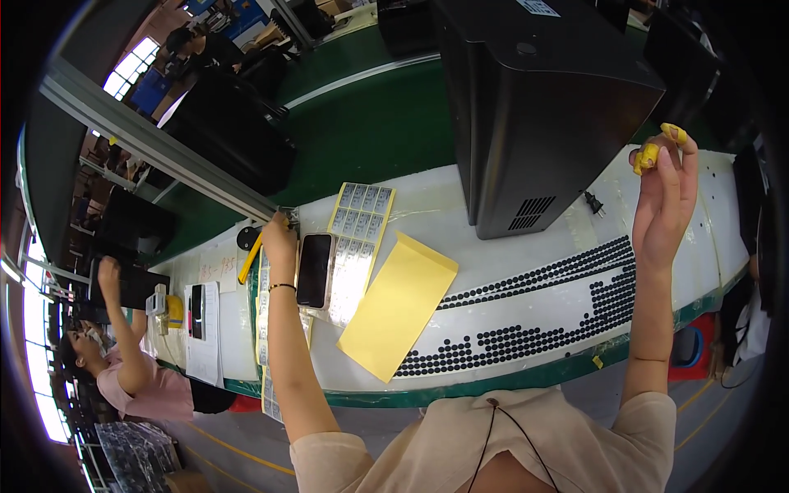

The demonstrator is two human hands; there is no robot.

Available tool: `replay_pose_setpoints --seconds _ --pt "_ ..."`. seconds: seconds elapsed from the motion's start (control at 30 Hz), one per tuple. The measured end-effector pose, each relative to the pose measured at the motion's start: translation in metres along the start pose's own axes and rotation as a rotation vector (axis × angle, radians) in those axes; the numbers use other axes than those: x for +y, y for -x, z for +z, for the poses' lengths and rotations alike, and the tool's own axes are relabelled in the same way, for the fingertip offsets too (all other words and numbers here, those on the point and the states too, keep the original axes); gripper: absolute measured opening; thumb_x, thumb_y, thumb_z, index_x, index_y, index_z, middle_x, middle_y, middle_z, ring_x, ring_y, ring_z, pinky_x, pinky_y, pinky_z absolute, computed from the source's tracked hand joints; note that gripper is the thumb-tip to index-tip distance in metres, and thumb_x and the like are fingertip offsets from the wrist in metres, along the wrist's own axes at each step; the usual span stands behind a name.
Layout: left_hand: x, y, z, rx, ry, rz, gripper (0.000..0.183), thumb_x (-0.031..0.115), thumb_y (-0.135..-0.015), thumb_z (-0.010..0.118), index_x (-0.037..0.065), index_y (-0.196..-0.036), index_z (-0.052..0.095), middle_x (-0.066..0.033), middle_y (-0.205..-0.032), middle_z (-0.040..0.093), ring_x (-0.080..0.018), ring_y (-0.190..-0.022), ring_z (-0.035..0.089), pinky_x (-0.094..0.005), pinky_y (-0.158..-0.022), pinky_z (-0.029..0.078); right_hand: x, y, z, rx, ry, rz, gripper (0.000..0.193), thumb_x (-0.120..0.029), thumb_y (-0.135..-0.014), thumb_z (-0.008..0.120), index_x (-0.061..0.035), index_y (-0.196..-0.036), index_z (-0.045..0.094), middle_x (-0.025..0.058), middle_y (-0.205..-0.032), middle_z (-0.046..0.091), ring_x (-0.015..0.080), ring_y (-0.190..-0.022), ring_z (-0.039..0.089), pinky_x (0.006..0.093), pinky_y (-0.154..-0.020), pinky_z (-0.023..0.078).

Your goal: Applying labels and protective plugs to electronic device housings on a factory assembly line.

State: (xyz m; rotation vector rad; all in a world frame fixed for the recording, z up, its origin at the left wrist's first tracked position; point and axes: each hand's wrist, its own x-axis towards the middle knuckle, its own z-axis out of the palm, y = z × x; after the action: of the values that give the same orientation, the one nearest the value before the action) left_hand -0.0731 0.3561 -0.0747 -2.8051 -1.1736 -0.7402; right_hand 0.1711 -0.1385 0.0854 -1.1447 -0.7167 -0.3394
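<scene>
My left hand reaches to the foot of a metal post; its fingertips are mostly hidden. Beside it lie a smartphone with a dark screen, a yellow stick-like tool and a sheet of silver labels. My right hand is raised right of a tall black cabinet. Yellow wraps cover some of its fingertips, which stand apart, and I see nothing held. A blank yellow sheet lies partly over a sheet of small black round pads.
The green conveyor runs behind the white bench. A black power plug lies by the cabinet. At left are papers with a second phone and a person in a pink top. Another person is farther back.
</scene>
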Motion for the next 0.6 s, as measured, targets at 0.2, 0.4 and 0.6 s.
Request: replay_pose_setpoints --seconds 0.2,0.4,0.6 --pt "0.009 0.012 -0.025 0.224 0.276 -0.086 0.021 0.001 -0.071 0.067 0.000 -0.091 0.062 -0.0198 -0.083 0.067 -0.0340 -0.078 0.067 -0.0363 -0.069 0.052 0.008 0.008 -0.014 -0.059 0.025 0.016 0.036 -0.014 -0.098 0.048 -0.0036 -0.133 0.044 0.0098 -0.117 0.054 0.0156 -0.106 0.054 0.0353 -0.094 0.044" --pt "0.004 0.021 -0.035 0.137 0.862 -0.370 0.019 0.002 -0.077 0.072 -0.002 -0.092 0.061 -0.0060 -0.080 0.066 -0.0129 -0.075 0.063 -0.0238 -0.071 0.049 -0.002 0.020 0.005 -0.134 -0.008 -0.079 0.029 -0.011 -0.098 0.047 -0.0034 -0.125 0.045 0.0117 -0.106 0.056 0.0191 -0.094 0.055 0.0348 -0.088 0.045" --pt "0.110 0.058 -0.080 -0.341 2.017 -0.470 0.021 -0.005 -0.086 0.063 0.001 -0.105 0.058 -0.0071 -0.093 0.065 -0.0122 -0.084 0.064 -0.0217 -0.077 0.053 -0.018 0.054 0.047 -0.617 0.239 -0.404 0.013 0.002 -0.085 0.057 -0.0021 -0.097 0.056 0.0121 -0.084 0.059 0.0253 -0.076 0.058 0.0372 -0.067 0.050"
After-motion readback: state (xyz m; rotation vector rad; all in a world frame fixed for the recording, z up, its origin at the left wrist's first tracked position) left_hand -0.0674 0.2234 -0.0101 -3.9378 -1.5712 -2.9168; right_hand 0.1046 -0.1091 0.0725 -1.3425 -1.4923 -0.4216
